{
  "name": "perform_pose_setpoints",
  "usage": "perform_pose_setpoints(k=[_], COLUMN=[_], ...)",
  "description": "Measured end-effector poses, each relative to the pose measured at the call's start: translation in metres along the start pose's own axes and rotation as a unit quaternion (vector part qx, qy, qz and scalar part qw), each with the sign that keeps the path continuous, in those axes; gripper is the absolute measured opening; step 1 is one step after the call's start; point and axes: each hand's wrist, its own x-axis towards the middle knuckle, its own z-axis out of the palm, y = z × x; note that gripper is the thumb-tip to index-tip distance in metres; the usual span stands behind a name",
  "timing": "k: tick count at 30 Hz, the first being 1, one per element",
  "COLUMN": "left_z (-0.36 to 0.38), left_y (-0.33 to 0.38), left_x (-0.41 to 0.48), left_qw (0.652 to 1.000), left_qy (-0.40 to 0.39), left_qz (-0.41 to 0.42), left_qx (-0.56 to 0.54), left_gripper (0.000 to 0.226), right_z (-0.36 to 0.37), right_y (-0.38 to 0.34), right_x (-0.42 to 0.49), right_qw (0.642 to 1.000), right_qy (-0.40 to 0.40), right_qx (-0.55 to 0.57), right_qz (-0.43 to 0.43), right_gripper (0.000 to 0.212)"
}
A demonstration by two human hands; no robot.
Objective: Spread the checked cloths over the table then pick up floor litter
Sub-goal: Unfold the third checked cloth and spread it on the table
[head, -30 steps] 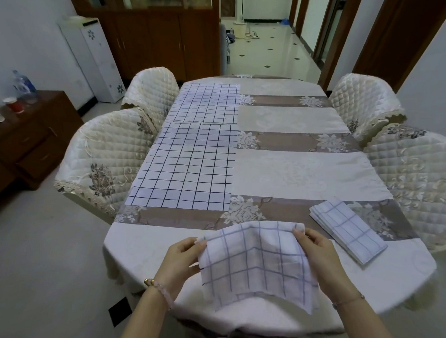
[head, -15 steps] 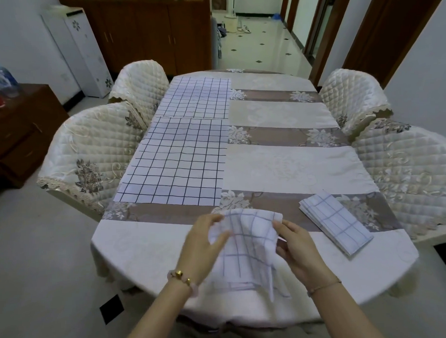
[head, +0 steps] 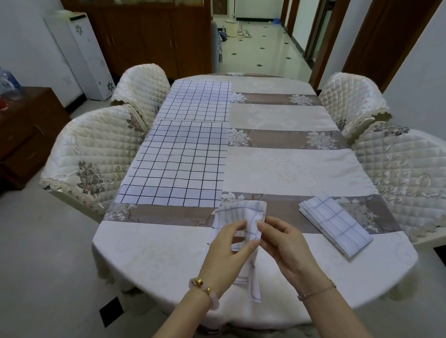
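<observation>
Two checked cloths lie spread flat along the table's left half, one near and one far. Over the table's near edge, my left hand and my right hand both pinch a bunched, partly folded checked cloth; its lower end hangs down between my wrists. A folded checked cloth rests on the table to the right of my hands. The oval table wears a cream and brown flowered cover.
Quilted cream chairs stand on the left and on the right. A brown sideboard with a bottle and cup is far left. A dark floor tile shows below the table edge.
The cloth was held stretched wide between my hands; my hands have come together at its middle, so it is now bunched and narrow.
</observation>
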Motion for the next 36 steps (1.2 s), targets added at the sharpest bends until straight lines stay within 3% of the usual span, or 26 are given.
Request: perform_pose_setpoints(k=[6, 13, 15, 17, 21, 27, 32, 34, 36], left_z=[0.001, -0.035, -0.061, -0.087, -0.121, -0.122, -0.110, -0.105, -0.097], left_y=[0.010, -0.008, -0.011, -0.009, 0.007, 0.025, 0.017, -0.002, -0.025], left_x=[0.006, 0.010, 0.012, 0.016, 0.024, 0.043, 0.071, 0.083, 0.090], left_qw=[0.999, 0.987, 0.988, 0.986, 0.994, 0.991, 0.983, 0.987, 0.989], left_qy=[0.022, 0.051, 0.068, 0.086, 0.086, 0.121, 0.184, 0.159, 0.130], left_qz=[0.023, 0.039, 0.025, 0.032, 0.037, 0.033, 0.026, -0.020, -0.063], left_qx=[0.023, 0.145, 0.140, 0.142, 0.050, -0.037, -0.009, -0.001, -0.004], left_gripper=[0.019, 0.021, 0.024, 0.019, 0.014, 0.021, 0.019, 0.017, 0.018], right_z=[0.006, -0.013, -0.029, -0.042, -0.054, -0.049, -0.050, -0.056, -0.064], right_y=[-0.007, -0.027, -0.033, -0.041, -0.055, -0.071, -0.081, -0.072, -0.055], right_x=[-0.003, 0.000, 0.003, 0.003, 0.001, 0.011, 0.025, 0.038, 0.052], right_qw=[1.000, 0.995, 0.973, 0.924, 0.884, 0.893, 0.910, 0.899, 0.866], right_qy=[-0.010, 0.036, 0.056, 0.065, 0.026, -0.017, -0.053, -0.035, -0.025], right_qx=[-0.004, -0.088, -0.208, -0.344, -0.419, -0.411, -0.383, -0.414, -0.485], right_qz=[-0.003, -0.039, -0.087, -0.154, -0.208, -0.184, -0.149, -0.137, -0.120], right_gripper=[0.026, 0.011, 0.011, 0.012, 0.021, 0.016, 0.017, 0.019, 0.021])
